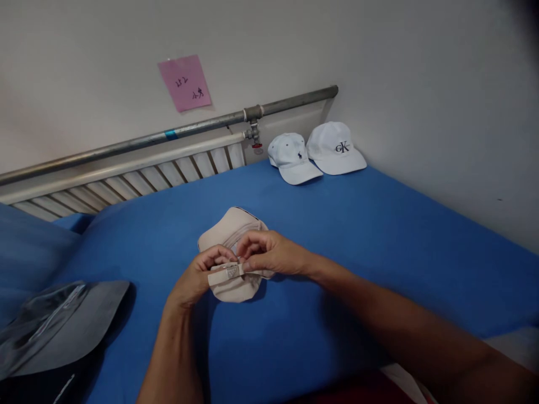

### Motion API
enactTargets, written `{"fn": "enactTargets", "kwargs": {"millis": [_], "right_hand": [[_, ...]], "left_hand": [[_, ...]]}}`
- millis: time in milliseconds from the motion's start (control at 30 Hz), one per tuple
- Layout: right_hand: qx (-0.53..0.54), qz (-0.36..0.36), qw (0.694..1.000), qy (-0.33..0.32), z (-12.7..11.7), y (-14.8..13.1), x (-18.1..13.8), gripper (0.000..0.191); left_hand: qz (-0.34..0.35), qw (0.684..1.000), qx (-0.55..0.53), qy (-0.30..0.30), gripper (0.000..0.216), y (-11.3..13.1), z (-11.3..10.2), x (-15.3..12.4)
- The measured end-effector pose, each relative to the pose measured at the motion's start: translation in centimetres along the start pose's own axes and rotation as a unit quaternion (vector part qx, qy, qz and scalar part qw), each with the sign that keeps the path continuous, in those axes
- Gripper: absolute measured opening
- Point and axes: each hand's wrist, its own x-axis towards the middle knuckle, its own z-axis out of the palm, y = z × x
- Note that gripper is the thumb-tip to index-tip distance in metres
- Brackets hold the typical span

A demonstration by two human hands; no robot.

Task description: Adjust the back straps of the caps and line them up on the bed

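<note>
A beige baseball cap (236, 289) lies in the middle of the blue-covered surface, its brim pointing away from me. Across its near side runs an adjustment strap with a metal buckle (232, 272). My left hand (202, 272) is closed on the strap to the left of the buckle. From the right, my right hand (269, 252) pinches the strap just beside the buckle. Some of the fingertips are hidden inside the cap's opening, behind the strap.
Two white caps, one with a small rider logo (292, 160) and one marked CK (337, 148), sit at the back by the wall. Dark grey caps (80, 331) lie at the left front. Behind the blue cover (357, 235) are a radiator (168, 174) and a metal pipe (202, 124).
</note>
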Motion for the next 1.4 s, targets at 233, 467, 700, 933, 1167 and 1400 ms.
{"fn": "enactTargets", "kwargs": {"millis": [233, 467, 700, 933, 1167, 1400], "right_hand": [[-0.19, -0.135, 0.968, 0.093, -0.5, -0.7, -0.2, 0.009], [-0.516, -0.174, 0.82, 0.178, -4.2, 0.7, 0.7, 0.026], [-0.507, -0.018, 0.841, 0.191, -4.7, -0.8, -0.1, 0.025], [-0.598, -0.182, 0.733, 0.268, -2.5, -2.9, -2.4, 0.02], [-0.576, -0.365, 0.709, 0.18, 2.8, -1.2, -3.3, 0.025], [-0.571, -0.329, 0.734, 0.165, 1.8, 0.3, -2.0, 0.018]], "left_hand": [[-0.004, 1.0, 0.028, -0.002, 0.02, 0.3, 0.0, -0.3], [-0.017, 0.996, 0.083, -0.012, 0.018, 1.1, 0.3, -0.9], [0.077, 0.992, 0.073, 0.075, 0.018, 1.0, -1.0, -1.0], [0.096, 0.988, 0.05, 0.114, 0.018, 0.6, -1.3, -0.4], [0.104, 0.991, -0.013, 0.081, 0.022, 0.5, -1.0, -0.4], [0.12, 0.99, -0.033, 0.069, 0.022, 0.3, -1.2, -0.2]]}}
